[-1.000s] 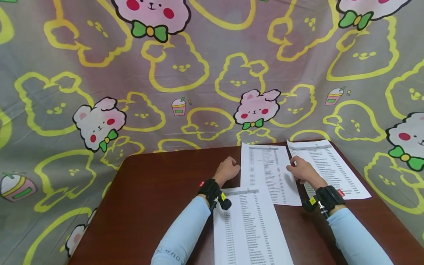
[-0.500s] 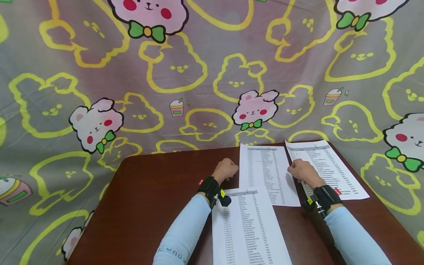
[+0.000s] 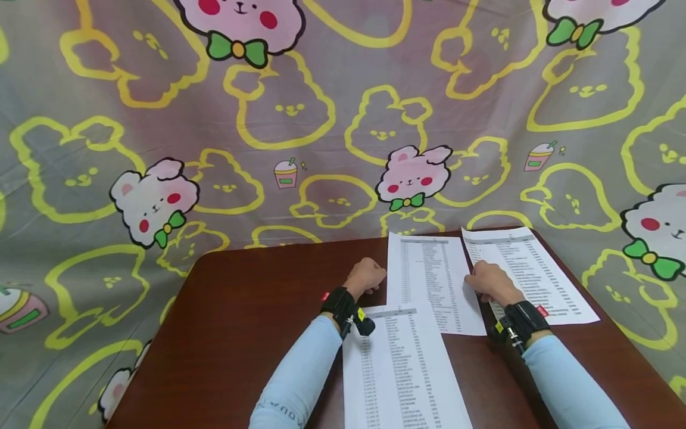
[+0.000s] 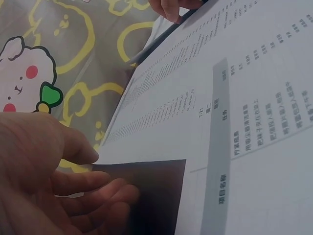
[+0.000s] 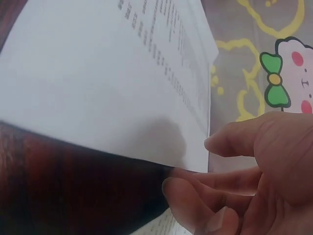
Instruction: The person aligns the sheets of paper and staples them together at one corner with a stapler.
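Observation:
A printed sheet of paper (image 3: 440,280) lies at the middle of the table between both hands. My left hand (image 3: 367,275) is at its left edge, and in the left wrist view the thumb (image 4: 80,149) and curled index finger meet that edge. My right hand (image 3: 494,282) pinches the sheet's right edge; the right wrist view shows the thumb (image 5: 230,141) above the paper and the fingers below it. A second printed sheet (image 3: 404,375) lies nearer, overlapping the middle one's lower end. A third sheet (image 3: 541,268) lies to the right, partly hidden under the right hand.
The dark brown table (image 3: 241,333) extends to the left of the sheets. A cartoon-patterned curtain (image 3: 332,119) rises behind its far edge and along its sides. Each wrist carries a black strap with a small camera; the left one (image 3: 364,325) overlaps the near sheet.
Both hands keep to the middle sheet's edges, the right hand coming slightly lower and nearer. The sheets have hardly moved; the head view has shifted a little.

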Demonstrator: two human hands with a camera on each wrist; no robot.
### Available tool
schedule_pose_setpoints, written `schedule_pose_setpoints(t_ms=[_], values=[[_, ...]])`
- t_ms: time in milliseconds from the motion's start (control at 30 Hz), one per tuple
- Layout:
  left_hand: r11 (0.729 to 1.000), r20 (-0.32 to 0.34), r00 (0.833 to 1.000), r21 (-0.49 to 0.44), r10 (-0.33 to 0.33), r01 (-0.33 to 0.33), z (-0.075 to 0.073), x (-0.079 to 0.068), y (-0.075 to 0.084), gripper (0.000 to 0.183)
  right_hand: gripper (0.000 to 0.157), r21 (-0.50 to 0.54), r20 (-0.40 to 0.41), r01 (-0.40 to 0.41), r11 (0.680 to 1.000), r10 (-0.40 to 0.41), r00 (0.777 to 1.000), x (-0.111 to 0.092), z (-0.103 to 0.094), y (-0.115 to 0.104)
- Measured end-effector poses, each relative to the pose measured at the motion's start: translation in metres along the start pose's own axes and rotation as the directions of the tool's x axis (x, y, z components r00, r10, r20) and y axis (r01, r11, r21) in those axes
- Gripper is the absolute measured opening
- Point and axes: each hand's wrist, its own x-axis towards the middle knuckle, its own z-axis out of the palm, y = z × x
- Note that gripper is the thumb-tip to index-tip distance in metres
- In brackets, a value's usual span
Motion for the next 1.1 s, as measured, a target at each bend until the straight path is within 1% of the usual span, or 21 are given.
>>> schedule_pose_setpoints(t_ms=[167,267,400,533,633,733,800,933,1000,1100], values=[[1.000,0.004,1.000,0.003,-0.020,0.020,0.004,0.001,0.004,0.026,0.024,0.031,0.003,-0.020,0.999,0.020,1.000,0.003,0.002,0.001],[1.000,0.006,1.000,0.002,-0.028,0.028,0.005,0.001,0.006,0.023,0.024,0.057,0.004,-0.019,0.998,0.019,1.000,0.004,0.003,0.002],[1.000,0.010,1.000,-0.004,-0.016,0.016,0.009,0.003,0.005,0.017,0.022,0.072,0.008,-0.018,0.997,0.017,1.000,0.007,0.005,0.004],[1.000,0.002,1.000,0.021,-0.007,0.007,0.012,0.001,0.004,0.010,0.017,0.082,-0.013,0.011,0.997,-0.010,1.000,0.009,0.009,0.006],[0.999,-0.012,1.000,0.047,-0.010,0.010,0.012,0.000,0.002,0.011,0.015,0.106,-0.034,0.053,0.993,-0.050,0.998,0.009,0.010,0.005],[0.999,-0.023,1.000,0.049,-0.007,0.009,0.012,0.000,0.001,0.014,0.014,0.152,-0.055,0.087,0.985,-0.079,0.995,0.009,0.011,0.004],[0.999,-0.024,1.000,0.032,0.001,-0.001,0.011,0.000,0.001,0.013,0.013,0.197,-0.075,0.101,0.975,-0.088,0.993,0.008,0.010,0.002],[1.000,-0.026,0.999,0.003,0.030,-0.030,0.010,-0.001,0.001,0.015,0.013,0.278,-0.088,0.103,0.955,-0.082,0.993,0.004,0.008,-0.003],[0.999,-0.031,0.998,-0.010,0.050,-0.050,0.010,-0.001,0.002,0.017,0.013,0.305,-0.091,0.108,0.946,-0.084,0.992,0.001,0.006,-0.005],[0.998,-0.042,0.997,-0.009,0.062,-0.062,0.011,0.000,0.002,0.017,0.014,0.334,-0.096,0.124,0.934,-0.097,0.991,-0.003,0.004,-0.006]])
